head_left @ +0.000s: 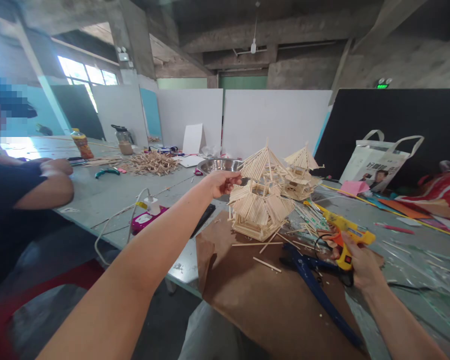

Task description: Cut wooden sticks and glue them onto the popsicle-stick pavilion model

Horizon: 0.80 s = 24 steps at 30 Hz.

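Observation:
My left hand reaches forward and pinches the left edge of a pointed roof made of thin wooden sticks. This roof is just above a wider model pavilion of the same sticks; whether the two touch, I cannot tell. In my right hand is a yellow glue gun, its nozzle pointing up and left toward the model. Behind to the right stands a second stick pavilion with a pointed roof. Loose sticks lie in front of the model on a brown board.
Blue-handled pliers lie on the board. A steel bowl, a stick pile and a magenta power strip are to the left. Another person's arm rests on the table. A white bag stands right.

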### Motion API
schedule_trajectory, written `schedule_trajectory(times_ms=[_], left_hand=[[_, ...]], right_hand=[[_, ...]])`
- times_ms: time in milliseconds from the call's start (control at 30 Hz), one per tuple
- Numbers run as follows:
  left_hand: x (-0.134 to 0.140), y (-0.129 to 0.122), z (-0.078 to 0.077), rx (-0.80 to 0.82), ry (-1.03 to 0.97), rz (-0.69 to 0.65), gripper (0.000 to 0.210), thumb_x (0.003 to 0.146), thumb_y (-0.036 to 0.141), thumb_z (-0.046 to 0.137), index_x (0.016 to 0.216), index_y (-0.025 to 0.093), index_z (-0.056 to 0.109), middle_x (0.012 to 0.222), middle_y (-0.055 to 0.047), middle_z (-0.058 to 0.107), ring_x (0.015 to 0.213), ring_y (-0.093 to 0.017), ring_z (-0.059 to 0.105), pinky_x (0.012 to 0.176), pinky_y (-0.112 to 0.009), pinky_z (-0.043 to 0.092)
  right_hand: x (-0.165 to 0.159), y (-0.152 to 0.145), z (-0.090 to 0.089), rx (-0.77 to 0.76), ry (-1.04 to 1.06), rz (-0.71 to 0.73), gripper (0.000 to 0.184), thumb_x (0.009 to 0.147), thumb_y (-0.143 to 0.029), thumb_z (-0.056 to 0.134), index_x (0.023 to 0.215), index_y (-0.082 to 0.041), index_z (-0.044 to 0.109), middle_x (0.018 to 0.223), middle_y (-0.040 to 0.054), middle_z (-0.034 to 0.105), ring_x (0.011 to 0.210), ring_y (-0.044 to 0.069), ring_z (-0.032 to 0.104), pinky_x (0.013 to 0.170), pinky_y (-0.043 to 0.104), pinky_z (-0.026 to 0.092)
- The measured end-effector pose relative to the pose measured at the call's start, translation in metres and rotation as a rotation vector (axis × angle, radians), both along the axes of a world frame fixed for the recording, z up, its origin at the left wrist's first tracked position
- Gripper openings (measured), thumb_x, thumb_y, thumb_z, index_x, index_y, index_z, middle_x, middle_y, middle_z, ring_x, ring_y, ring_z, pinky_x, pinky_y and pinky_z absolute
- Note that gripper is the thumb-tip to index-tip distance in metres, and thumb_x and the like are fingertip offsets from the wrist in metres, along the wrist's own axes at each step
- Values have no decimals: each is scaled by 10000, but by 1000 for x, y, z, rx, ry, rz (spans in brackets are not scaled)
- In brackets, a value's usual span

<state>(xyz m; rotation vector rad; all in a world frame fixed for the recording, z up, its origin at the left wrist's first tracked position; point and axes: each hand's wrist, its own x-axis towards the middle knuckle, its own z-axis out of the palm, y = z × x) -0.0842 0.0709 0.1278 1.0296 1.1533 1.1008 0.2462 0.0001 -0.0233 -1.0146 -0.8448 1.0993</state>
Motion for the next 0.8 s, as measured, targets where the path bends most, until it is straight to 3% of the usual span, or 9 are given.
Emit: schedule_trajectory(times_ms=[367,467,600,733,800], left_hand=[[-4,0,-4,11,0,11,105,659,220,602,626,121,590,449,3,552,293,-22,358,302,-154,198],[-10,-11,-9,73,5,35,111,638,227,619,624,123,582,455,2,550,298,-27,371,295,-157,201],[-1,-48,-33,180,-42,10,153,606,260,641,625,122,578,474,10,547,281,-24,356,277,-167,203],[32,-85,-70,79,-145,-104,197,607,317,632,645,127,594,511,-1,563,303,-36,407,285,-166,224],[51,-92,-86,23,-190,-150,200,603,321,635,630,127,597,512,-3,562,303,-30,399,290,-165,226]], right_hand=[[1,0,0,-38,24,-4,379,510,-436,692,709,-185,490,343,-80,454,285,102,461,235,163,302],[2,2,-2,-23,5,-20,377,508,-442,690,707,-180,506,367,-67,481,300,105,470,243,170,315],[-4,0,0,61,-32,-18,390,500,-440,696,740,-171,546,486,-29,565,349,94,487,303,186,374],[-19,-13,12,201,-148,63,309,580,-398,660,776,-174,579,680,19,619,411,81,492,387,211,411],[-27,-21,18,249,-234,115,267,624,-394,624,773,-175,589,629,14,598,414,85,478,393,215,397]])
